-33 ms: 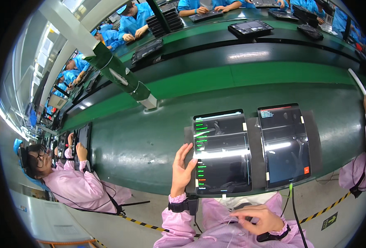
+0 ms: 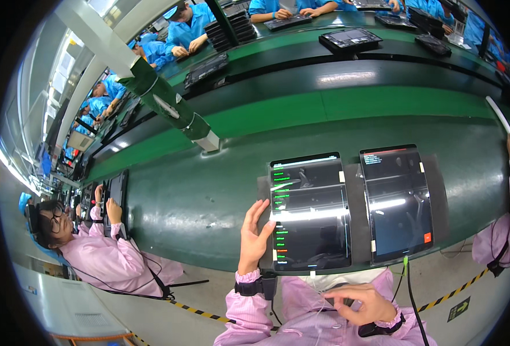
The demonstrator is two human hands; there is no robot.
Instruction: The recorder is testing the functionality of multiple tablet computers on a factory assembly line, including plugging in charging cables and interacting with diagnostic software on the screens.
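Observation:
Two black tablets lie side by side on dark mats on the green bench. The left tablet [image 2: 311, 230] shows a column of green text lines with one red line. On the right tablet [image 2: 398, 202] are small text at the top and a red square in the lower corner. My left hand [image 2: 254, 239] is open at the left tablet's left edge, its thumb touching the rim. Below the bench edge, in front of my body, is my right hand [image 2: 361, 304], index finger extended and thumb apart. A thin pale cord [image 2: 319, 288] passes by its fingertips; whether they touch is unclear.
A white plug [image 2: 312, 274] sits at the left tablet's lower edge; a black cable with a green plug [image 2: 406, 262] joins the right one. A green-wrapped post [image 2: 165, 106] rises behind. Co-workers in pink sit left [image 2: 102, 259] and right [image 2: 494, 242]; others in blue work beyond the conveyor.
My right hand has shifted very slightly to the right. The left hand and both tablets keep their places.

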